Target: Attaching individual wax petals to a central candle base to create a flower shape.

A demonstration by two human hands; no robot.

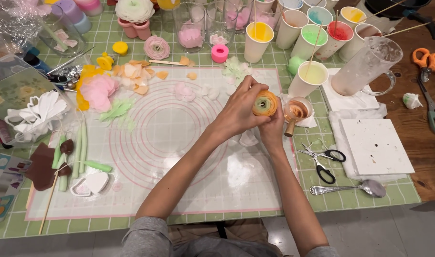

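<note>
Both hands, left [236, 112] and right [273, 124], close around a round orange-and-green layered flower [265, 103] above the white silicone mat with pink rings [170, 143]. Beyond the mat, paper cups of coloured paste [258, 39] crowd the green tiled tabletop [331, 195].

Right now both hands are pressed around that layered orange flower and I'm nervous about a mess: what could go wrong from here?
1. The left hand and right hand squeeze the layered orange flower from both sides; its thin petals might crush or tear.
2. The small glass of copper-coloured liquid stands just beside the right hand; a nudge could tip it.
3. The white paper cup of pale yellow liquid with a stick stands close behind and could topple too.
</note>
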